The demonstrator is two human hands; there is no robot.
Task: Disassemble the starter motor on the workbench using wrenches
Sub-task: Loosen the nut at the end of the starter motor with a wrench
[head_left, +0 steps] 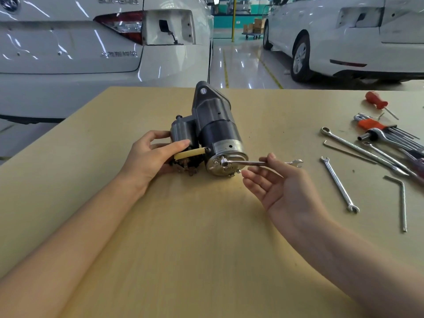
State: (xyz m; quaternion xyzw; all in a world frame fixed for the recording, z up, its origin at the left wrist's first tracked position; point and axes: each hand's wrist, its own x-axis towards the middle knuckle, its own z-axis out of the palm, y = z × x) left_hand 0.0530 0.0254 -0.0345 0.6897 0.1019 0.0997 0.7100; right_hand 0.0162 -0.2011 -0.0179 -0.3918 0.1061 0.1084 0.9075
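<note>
You are at the loosening stage: the dark grey and black metal starter motor (213, 131) lies on its side near the middle of the pale wooden surface (183, 226), its shiny end cap facing you. Your left hand (151, 157) steadies it, fingers curled round the smaller grey solenoid barrel on the motor's left side, the thumb lying over the top of it by the yellowish sleeved lead (189, 154). The ring end of a slim silver combination wrench (257, 163) sits on a through-bolt head on the end cap, the shaft running out level to your right. Your right hand (282, 187) lies palm up beneath that shaft with fingers spread and relaxed; only the thumb and a fingertip touch the steel, so it is a light contact, not a firm hold.

The next move, as I judge it, calls for closing your right hand properly round the shaft and swinging it while the left keeps the body from rolling. Whether the bolt has started to back out cannot be told. Spare silver wrenches (339, 184), hex keys (402, 198) and a red-handled screwdriver (377, 101) lie well apart at the right edge.
</note>
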